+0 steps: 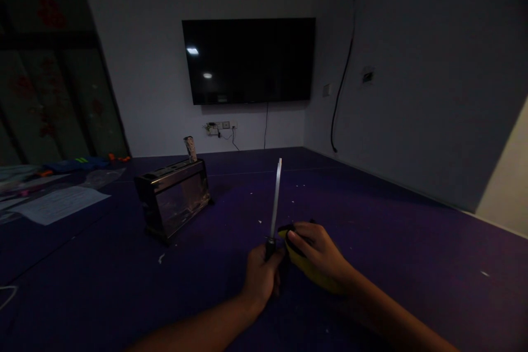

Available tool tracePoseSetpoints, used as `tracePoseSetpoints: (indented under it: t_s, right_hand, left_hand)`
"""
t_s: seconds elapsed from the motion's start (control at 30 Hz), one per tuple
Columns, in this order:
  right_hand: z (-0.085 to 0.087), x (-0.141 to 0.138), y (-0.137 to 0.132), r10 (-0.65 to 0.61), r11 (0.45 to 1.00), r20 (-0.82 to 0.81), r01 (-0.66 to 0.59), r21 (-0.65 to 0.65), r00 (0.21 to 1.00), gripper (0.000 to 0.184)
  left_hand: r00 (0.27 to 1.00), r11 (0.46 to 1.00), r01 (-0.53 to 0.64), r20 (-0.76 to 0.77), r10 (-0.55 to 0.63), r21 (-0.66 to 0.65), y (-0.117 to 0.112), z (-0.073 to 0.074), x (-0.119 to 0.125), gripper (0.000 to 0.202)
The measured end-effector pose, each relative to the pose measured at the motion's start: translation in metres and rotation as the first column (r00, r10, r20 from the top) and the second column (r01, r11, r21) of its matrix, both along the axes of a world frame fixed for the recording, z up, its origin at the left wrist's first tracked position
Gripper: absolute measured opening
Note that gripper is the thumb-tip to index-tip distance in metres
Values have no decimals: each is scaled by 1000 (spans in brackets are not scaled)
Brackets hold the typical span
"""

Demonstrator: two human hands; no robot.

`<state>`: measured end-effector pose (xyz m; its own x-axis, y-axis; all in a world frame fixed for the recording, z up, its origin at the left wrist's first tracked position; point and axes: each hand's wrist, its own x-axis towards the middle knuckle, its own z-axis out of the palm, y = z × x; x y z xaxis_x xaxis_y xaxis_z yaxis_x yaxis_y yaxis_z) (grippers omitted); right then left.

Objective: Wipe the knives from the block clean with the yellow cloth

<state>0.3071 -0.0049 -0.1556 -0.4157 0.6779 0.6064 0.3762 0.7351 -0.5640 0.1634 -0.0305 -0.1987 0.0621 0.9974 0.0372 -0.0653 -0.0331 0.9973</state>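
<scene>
My left hand [260, 276] is closed round the dark handle of a long thin metal blade or rod [275, 198] that points straight up. My right hand [317, 250] is closed on a yellow cloth [308, 270] held against the base of the blade, next to the handle. Both hands hover over a dark purple surface [371, 242]. A shiny metal knife block [173, 198] stands to the left and farther back, with one patterned handle [190, 148] sticking out of its top.
A black TV [249, 59] hangs on the far wall above a power socket [220, 127]. Papers and plastic sheets [58, 201] lie at the left edge, with coloured items behind them. Small white crumbs dot the surface. The room is dim.
</scene>
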Motion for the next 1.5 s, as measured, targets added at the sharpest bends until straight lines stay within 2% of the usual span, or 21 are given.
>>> tracePoseSetpoints:
  t_s: [0.2, 0.37, 0.43, 0.57, 0.73, 0.93, 1.1, 1.2, 1.3, 1.4, 1.5]
  right_hand:
    - [2, -2, -2, 115, 988, -12, -116, -100, 993, 43]
    - [2, -4, -5, 160, 975, -41, -164, -147, 986, 43]
    - [3, -4, -6, 154, 979, -36, -157, -130, 987, 44]
    - [5, -2, -6, 132, 987, -27, -134, -89, 991, 45]
    - [6, 0, -6, 141, 986, -49, -144, -88, 989, 43]
    - [4, -3, -6, 153, 971, -91, -166, -173, 984, 45]
    - [-3, -4, -4, 178, 921, -222, -241, -304, 959, 41]
    - [-8, -4, -1, 149, 911, -279, -242, -335, 949, 40]
    - [-11, -3, 3, 109, 911, -315, -222, -347, 943, 43]
    - [-11, -2, 5, 38, 923, -330, -160, -349, 943, 44]
    - [-9, 0, 5, -7, 940, -320, -103, -325, 947, 42]
  left_hand:
    - [985, 986, 166, 49, -166, 5, -4, 2, -2, 47]
    - [944, 946, 322, 60, -324, 44, -5, 0, -3, 50]
    - [943, 945, 326, 61, -328, 33, -5, 0, -3, 48]
    - [963, 968, 252, 89, -253, 23, -6, 1, -3, 41]
    - [970, 976, 218, 110, -218, 10, -5, 1, -2, 42]
    - [922, 932, 363, 148, -359, 2, -4, -1, -5, 43]
    - [864, 877, 479, 193, -465, -32, -5, -2, -6, 40]
    - [883, 896, 442, 194, -428, -33, -3, -2, -4, 41]
    - [919, 940, 341, 212, -332, -8, 1, -2, -1, 38]
    - [955, 973, 227, 185, -231, 39, 6, -4, 1, 44]
    - [975, 982, 173, 129, -182, 78, 9, -6, 1, 47]
